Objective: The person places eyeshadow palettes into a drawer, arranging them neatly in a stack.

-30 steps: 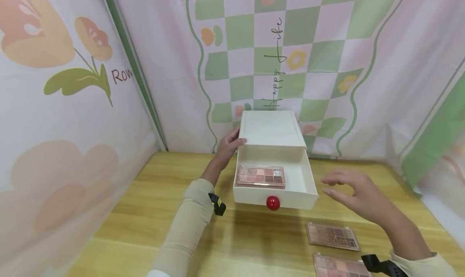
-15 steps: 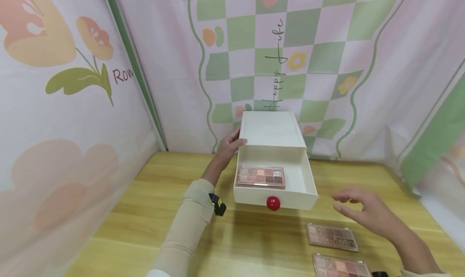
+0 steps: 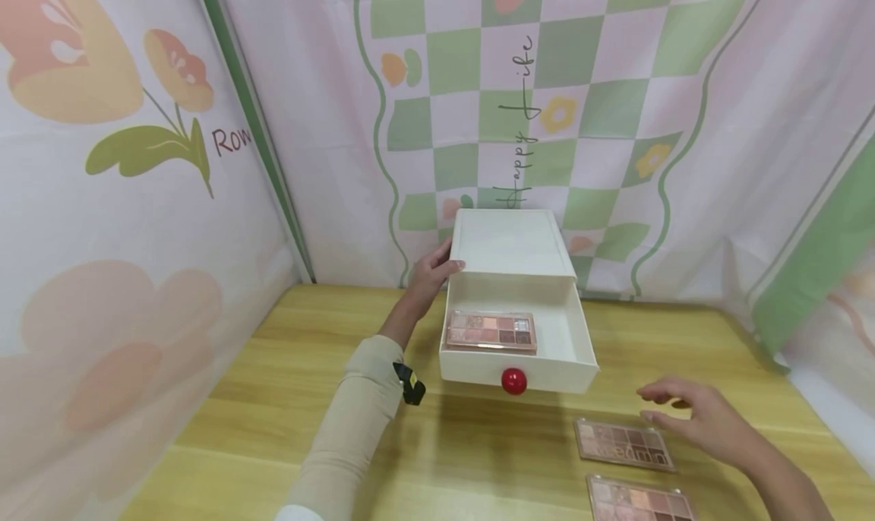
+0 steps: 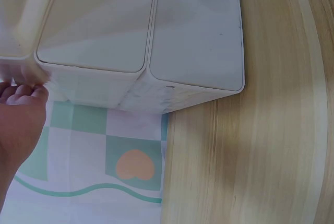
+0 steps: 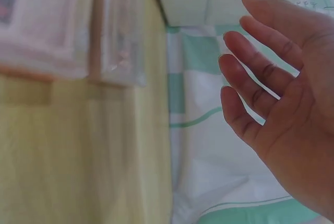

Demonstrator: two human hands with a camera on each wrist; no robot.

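your right hand (image 3: 704,422) is hovering with loose fingers over a pinkish palette (image 3: 623,444) in front of the white drawer box (image 3: 514,278); your left hand (image 3: 429,272) is gripping the box's side, and another palette (image 3: 490,331) is lying in its pulled-out drawer.

My left hand (image 3: 429,272) reaching forward on an outstretched, beige-sleeved arm, fingers bent, thumb pointing right, my right hand (image 3: 697,418) hovering low, palm down, fingers loosely spread and relaxed

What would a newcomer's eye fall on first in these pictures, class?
Probably the white drawer box at the table's centre, its drawer pulled open with a red knob in front and an eyeshadow palette inside. The left hand holds the box's side, while the right hand hovers open over a palette on the table.
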